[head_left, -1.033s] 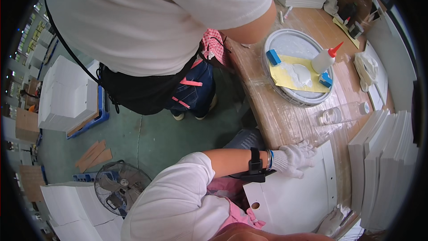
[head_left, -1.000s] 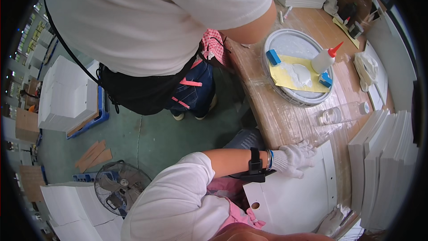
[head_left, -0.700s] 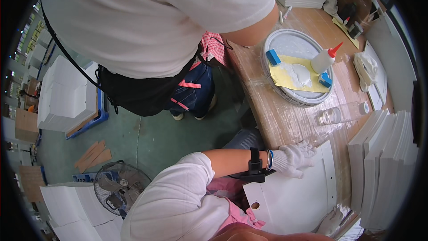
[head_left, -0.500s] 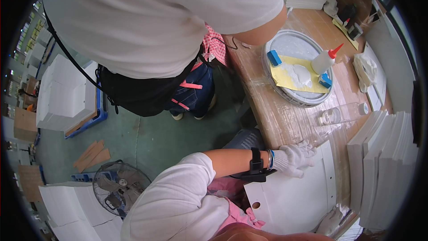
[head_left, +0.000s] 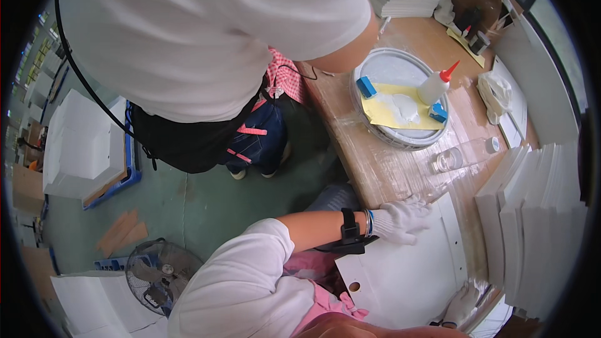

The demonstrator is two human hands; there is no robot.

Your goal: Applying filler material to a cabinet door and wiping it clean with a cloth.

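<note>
My left hand (head_left: 402,220), in a white knit glove with a black strap on its wrist, lies flat with its fingers spread. It rests on the far left part of a white panel (head_left: 400,269), which has a round hole near one corner and small holes along an edge. At the lower right, my right hand (head_left: 462,307), also gloved, is beside the panel's right end. Its fingers are partly hidden and small, so I cannot tell whether they grip anything.
A co-worker (head_left: 206,37) in a white shirt stands at the wrapped table (head_left: 400,178). A bucket lid (head_left: 391,62) bears yellow sandpaper, blue blocks and a glue bottle (head_left: 433,87). A clear bottle (head_left: 464,155) lies nearby. White panels (head_left: 532,213) are stacked right; a fan (head_left: 164,275) stands left.
The whole view has shifted slightly, so most things sit further left. My right hand shows more fully beside the panel. My left hand stays spread on the panel.
</note>
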